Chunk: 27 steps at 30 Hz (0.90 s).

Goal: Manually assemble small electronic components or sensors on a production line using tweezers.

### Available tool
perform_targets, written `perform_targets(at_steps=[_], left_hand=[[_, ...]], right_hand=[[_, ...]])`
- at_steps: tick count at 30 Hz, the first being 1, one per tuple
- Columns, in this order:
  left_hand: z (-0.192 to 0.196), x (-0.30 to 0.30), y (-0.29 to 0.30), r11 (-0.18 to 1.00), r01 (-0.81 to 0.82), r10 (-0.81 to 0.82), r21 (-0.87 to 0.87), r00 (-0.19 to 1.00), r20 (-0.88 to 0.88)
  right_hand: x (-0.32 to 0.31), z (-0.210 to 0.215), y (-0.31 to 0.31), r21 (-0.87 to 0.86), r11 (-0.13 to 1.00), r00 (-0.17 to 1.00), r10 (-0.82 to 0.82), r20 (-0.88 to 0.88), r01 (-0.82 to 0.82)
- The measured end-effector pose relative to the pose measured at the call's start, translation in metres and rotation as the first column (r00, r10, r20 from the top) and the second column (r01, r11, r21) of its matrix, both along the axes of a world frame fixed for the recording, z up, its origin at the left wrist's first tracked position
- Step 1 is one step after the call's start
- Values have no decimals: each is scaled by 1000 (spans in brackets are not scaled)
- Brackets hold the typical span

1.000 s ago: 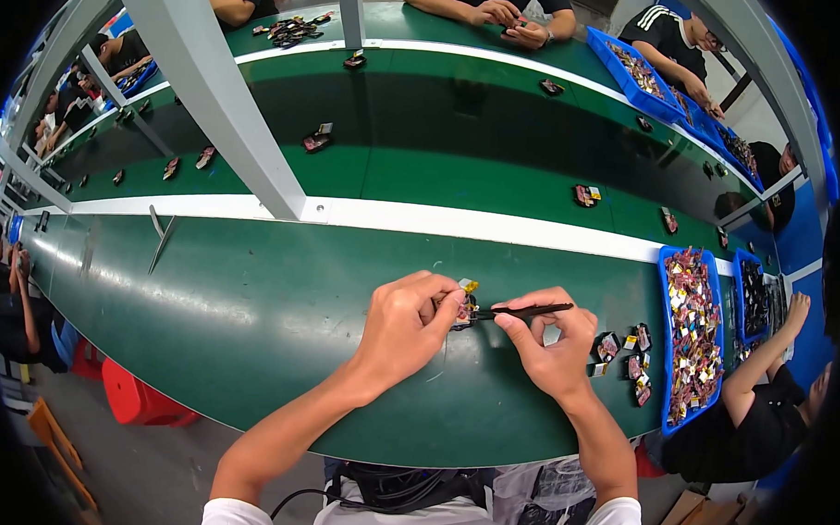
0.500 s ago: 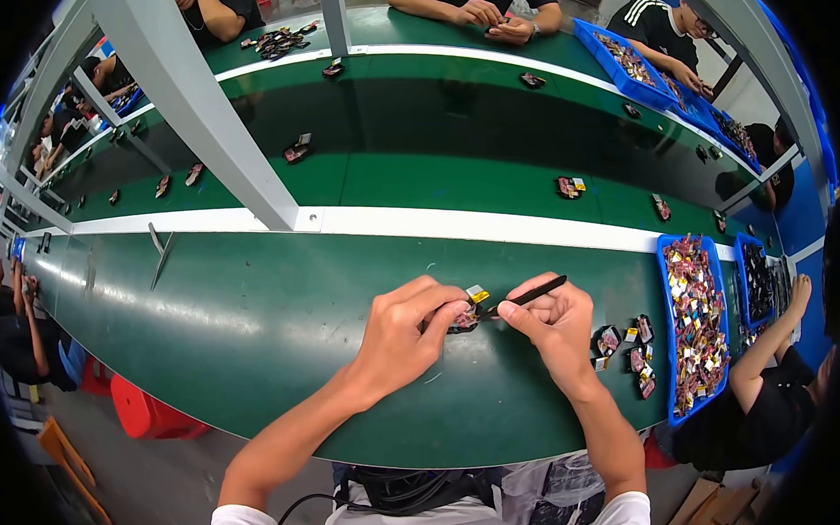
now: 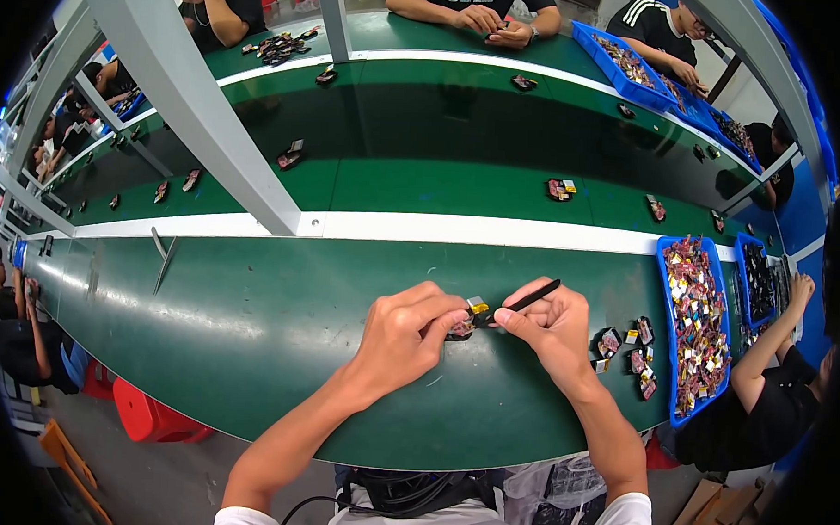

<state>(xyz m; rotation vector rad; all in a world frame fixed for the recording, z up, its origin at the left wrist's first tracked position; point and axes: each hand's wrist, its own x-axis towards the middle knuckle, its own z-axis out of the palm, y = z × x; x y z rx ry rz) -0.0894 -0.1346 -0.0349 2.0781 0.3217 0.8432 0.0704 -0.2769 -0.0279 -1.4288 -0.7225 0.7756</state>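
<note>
My left hand [image 3: 404, 336] pinches a small electronic assembly [image 3: 460, 330] between thumb and fingers, low over the green bench [image 3: 278, 350]. The assembly has a dark shell, a reddish circuit board and a silver-and-yellow cell [image 3: 477, 305] sticking up at its far side. Part of it is hidden behind my fingers. My right hand [image 3: 552, 332] is closed around slim black tweezers [image 3: 534, 296], their tip reaching down to the assembly beside the cell. To the right of that hand, several similar assemblies [image 3: 637, 361] lie loose on the bench.
A blue tray [image 3: 664, 308] heaped with assemblies stands at the right, a smaller blue bin [image 3: 746, 260] of black parts beyond it. Ahead, past a white rail [image 3: 458, 230], a green conveyor [image 3: 413, 184] carries spaced assemblies. A grey post [image 3: 194, 116] rises left. Co-workers sit around.
The assemblies on the conveyor have shifted slightly left. My right hand and the tweezers have moved a little left and down, with the tip closer to the cell.
</note>
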Motion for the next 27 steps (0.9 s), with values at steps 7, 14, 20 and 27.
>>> perform_targets(at_steps=[7, 14, 20, 27], left_hand=[[7, -4, 6, 760, 43, -148, -649, 983, -109], [1, -3, 14, 600, 171, -276, -781, 961, -2], [2, -1, 12, 499, 179, -270, -848, 962, 44], [2, -3, 12, 450, 182, -304, -875, 952, 41]], right_hand=[[3, 16, 0, -82, 996, 989, 12, -146, -25], [5, 15, -3, 4, 998, 955, 60, -290, -61], [-5, 1, -3, 193, 980, 995, -30, -96, 48], [-12, 0, -4, 273, 961, 977, -91, 195, 35]])
